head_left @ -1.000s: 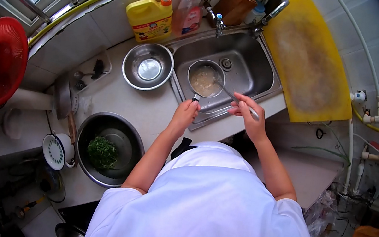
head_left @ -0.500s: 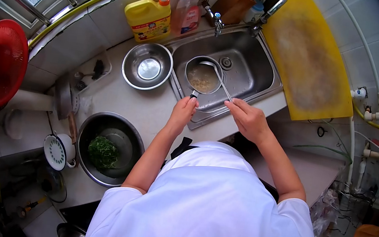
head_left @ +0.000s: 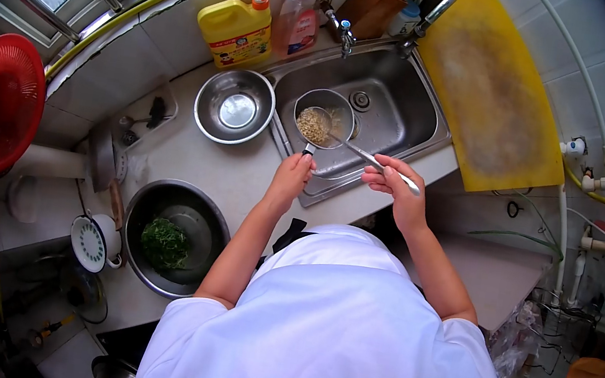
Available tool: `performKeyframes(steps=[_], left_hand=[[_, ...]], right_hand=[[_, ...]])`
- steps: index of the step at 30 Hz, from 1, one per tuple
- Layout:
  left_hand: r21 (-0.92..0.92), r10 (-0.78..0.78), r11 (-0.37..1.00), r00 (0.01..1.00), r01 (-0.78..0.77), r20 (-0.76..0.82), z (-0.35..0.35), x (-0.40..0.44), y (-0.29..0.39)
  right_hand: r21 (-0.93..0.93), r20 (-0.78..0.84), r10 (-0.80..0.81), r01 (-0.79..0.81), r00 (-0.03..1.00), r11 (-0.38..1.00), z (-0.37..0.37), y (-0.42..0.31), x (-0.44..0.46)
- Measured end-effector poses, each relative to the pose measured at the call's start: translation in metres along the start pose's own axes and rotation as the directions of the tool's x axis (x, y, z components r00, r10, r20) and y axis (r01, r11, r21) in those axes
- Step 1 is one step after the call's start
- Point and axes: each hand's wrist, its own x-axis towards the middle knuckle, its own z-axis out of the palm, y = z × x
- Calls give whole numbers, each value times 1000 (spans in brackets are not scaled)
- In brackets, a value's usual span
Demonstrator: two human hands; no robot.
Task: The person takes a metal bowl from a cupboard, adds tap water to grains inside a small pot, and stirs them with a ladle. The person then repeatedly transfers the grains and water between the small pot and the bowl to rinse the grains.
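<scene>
My left hand (head_left: 291,180) is closed around the short black handle of a small saucepan (head_left: 347,110), which is over the left side of the steel sink (head_left: 402,143). My right hand (head_left: 403,197) grips the metal handle of a ladle (head_left: 369,157) between thumb and fingers. The ladle's bowl is inside the saucepan, heaped with pale, grain-like bits (head_left: 314,124). Some cloudy liquid shows beside it in the pan. Just left of the saucepan, a steel bowl (head_left: 214,105) rests on the counter.
A large basin (head_left: 200,209) with chopped greens (head_left: 165,242) stands at the left, beside a white enamel pot (head_left: 90,243). Yellow (head_left: 236,31) and clear (head_left: 298,14) pump bottles, a faucet (head_left: 346,39) and a knife block (head_left: 373,5) line the back. A yellow board (head_left: 486,91) leans right.
The ladle's bowl has moved from the pan's far side to its near left and now carries the grain-like bits. My right hand has shifted slightly right and turned, changing its hold on the handle.
</scene>
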Motion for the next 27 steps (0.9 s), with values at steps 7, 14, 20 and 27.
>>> performKeyframes(steps=[7,14,20,27], left_hand=[[-32,0,999,1000,0,14,-2,0,11],[-45,18,999,999,-17,37,0,-4,13],[9,22,1000,1000,-22,11,0,-1,7],[15,10,1000,1000,-10,-18,-4,1,1]], right_hand=[[-456,256,-447,514,857,726,3,-12,-3],[-712,569,-511,697,644,86,-2,-7,14],[-275,61,-218,226,974,934,7,16,5],[28,-12,11,-10,1000,1000,5,6,1]])
